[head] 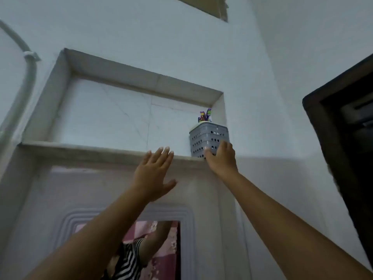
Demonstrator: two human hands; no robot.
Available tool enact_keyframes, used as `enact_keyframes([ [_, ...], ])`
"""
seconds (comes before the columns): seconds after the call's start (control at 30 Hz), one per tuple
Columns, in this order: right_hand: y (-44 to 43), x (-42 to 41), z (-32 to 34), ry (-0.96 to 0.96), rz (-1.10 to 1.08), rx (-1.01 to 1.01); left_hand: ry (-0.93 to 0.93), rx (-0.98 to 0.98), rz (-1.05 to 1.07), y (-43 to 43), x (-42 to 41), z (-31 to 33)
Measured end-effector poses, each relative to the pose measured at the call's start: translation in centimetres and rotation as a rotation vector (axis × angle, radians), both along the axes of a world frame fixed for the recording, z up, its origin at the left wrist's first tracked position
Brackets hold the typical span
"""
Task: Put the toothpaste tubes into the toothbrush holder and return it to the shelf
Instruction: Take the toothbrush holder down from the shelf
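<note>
A grey perforated toothbrush holder (209, 136) stands upright at the right end of a recessed wall shelf (101, 147), close to the niche's right wall. Colourful tops, purple, green and red (205, 116), stick out above its rim; I cannot tell tubes from brushes. My right hand (221, 158) grips the holder's lower front corner, thumb on the left face and fingers round the right. My left hand (154, 172) is raised below the shelf edge, fingers spread, holding nothing and touching nothing.
The niche is set in a pale wall above a white framed mirror (153, 247) that reflects a striped sleeve. A grey pipe (30, 77) runs down the left wall. A dark door frame (333, 148) stands at the right.
</note>
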State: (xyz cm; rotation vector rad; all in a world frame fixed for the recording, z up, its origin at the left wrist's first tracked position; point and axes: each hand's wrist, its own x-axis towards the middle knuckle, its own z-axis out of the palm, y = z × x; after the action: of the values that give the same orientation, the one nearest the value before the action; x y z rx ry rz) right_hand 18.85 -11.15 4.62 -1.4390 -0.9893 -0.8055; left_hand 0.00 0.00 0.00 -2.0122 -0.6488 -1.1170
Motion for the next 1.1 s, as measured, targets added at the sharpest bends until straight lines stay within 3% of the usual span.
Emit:
enact_keyframes([
  [0.1,1.7,0.6,0.6,0.111,-0.038,0.003,-0.071,0.065,-0.095,1.5,0.4,-0.7],
  [0.23,4.4,-0.6,0.8,0.110,-0.028,0.192,-0.110,0.132,-0.142,2.4,1.2,-1.2],
  [0.43,5.4,-2.8,2.3,0.237,-0.006,0.305,-0.113,0.158,-0.183,2.9,1.1,-1.3],
  [0.67,5.1,-4.1,2.0,0.268,-0.013,0.180,-0.106,0.185,-0.201,2.7,1.1,-1.5],
  [0.93,2.7,-3.1,3.9,0.467,0.293,0.109,0.003,0.024,-0.118,0.3,-0.4,-0.4],
  [1.1,0.7,-2.8,4.3,0.444,0.380,0.141,0.059,-0.131,-0.062,-1.4,-1.0,0.7],
])
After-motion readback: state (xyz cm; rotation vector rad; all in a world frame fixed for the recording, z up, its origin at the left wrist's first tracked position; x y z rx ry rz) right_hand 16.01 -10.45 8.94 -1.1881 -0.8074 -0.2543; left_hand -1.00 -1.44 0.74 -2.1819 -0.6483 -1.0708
